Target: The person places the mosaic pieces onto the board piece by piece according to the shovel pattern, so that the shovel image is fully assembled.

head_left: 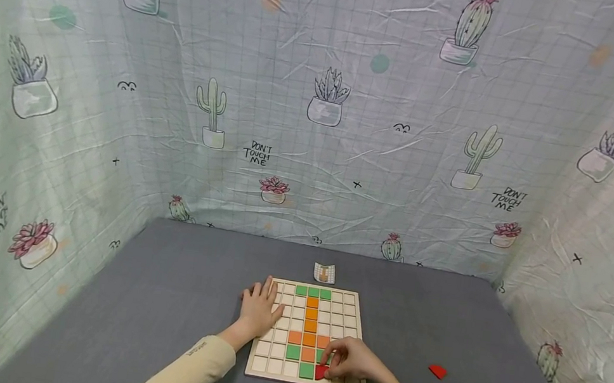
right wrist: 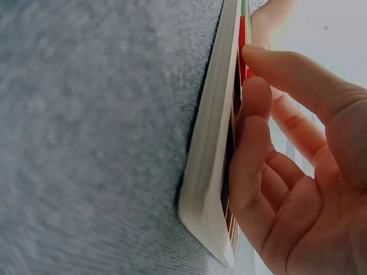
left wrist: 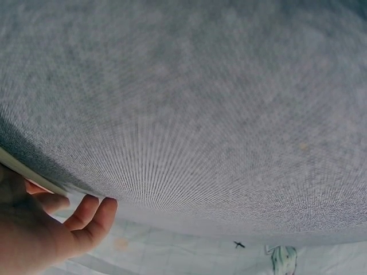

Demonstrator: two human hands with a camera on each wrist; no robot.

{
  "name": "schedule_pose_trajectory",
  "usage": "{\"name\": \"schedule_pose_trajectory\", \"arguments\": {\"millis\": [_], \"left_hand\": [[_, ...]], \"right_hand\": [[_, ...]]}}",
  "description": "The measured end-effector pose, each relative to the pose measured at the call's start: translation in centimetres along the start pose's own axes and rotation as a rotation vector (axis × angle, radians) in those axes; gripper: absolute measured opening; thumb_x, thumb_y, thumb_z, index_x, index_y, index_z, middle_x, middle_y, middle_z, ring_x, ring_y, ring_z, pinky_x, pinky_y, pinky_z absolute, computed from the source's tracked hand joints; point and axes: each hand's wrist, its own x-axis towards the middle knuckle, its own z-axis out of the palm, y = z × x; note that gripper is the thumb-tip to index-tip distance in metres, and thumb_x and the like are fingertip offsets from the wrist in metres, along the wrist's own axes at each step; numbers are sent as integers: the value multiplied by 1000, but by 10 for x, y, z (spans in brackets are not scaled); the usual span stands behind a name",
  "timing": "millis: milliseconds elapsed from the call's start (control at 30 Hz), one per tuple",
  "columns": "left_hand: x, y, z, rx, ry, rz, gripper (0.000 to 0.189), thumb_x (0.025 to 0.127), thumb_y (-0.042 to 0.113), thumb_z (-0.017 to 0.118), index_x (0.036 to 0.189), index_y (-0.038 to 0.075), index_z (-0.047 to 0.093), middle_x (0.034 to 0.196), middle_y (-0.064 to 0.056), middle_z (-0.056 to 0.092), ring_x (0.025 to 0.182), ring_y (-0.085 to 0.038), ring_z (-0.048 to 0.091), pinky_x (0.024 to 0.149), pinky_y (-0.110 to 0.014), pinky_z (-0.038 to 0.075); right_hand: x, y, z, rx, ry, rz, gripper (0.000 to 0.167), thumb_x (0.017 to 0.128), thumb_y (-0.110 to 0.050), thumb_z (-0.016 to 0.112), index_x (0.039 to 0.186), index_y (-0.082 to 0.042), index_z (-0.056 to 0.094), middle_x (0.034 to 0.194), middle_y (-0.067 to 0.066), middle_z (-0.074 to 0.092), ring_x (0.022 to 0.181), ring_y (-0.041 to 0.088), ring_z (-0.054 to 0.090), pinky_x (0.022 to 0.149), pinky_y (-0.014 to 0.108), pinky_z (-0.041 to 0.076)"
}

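Note:
A wooden grid board lies on the grey table, with green, orange and salmon square tiles in some of its cells. My left hand rests on the board's left side, fingers spread, and steadies it; in the left wrist view, the hand lies at the board's edge. Over the near rows, my right hand pinches a red tile beside a green tile in the nearest row. From the right wrist view, thumb and forefinger meet at the red piece, partly hidden by the fingertips.
Off to the right on the table lies another red piece. A small printed pattern card sits just beyond the board's far edge. A cactus-print curtain encloses the back and sides.

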Motion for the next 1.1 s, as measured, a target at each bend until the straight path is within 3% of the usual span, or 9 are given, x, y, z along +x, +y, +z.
{"name": "schedule_pose_trajectory", "arguments": {"millis": [267, 633, 800, 1100], "left_hand": [[1, 1, 3, -9, 2, 2, 59, 92, 47, 36, 136, 7, 37, 143, -12, 33, 110, -33, 40, 70, -49, 34], [0, 0, -2, -1, -6, 3, 59, 93, 47, 35, 137, 7, 36, 143, -12, 33, 109, -33, 40, 69, -48, 33], [0, 0, -2, -1, 1, 1, 59, 92, 46, 36, 136, 7, 37, 142, -12, 34, 108, -33, 40, 69, -48, 33], [-1, 1, -3, -3, 5, 2, 59, 92, 46, 36, 136, 7, 37, 142, -13, 34, 107, -33, 40, 69, -48, 33]], "right_hand": [[-8, 4, -4, 29, 35, -25, 13, 73, -9, 70, 83, -2, 65, 64, 19, 60, 48, 6, 49, 45, 22, 42], [-52, 31, -39, -111, 233, 23, 17, 77, -11, 66, 89, 0, 62, 63, 8, 59, 48, 3, 49, 43, 22, 42], [-80, 46, -54, -110, 300, 90, 21, 76, -14, 67, 91, 0, 61, 64, 3, 59, 49, 3, 50, 44, 23, 44], [-129, 58, -84, -164, 410, 285, 26, 78, -18, 65, 96, 0, 61, 67, 1, 59, 51, 3, 49, 45, 24, 43]]}}
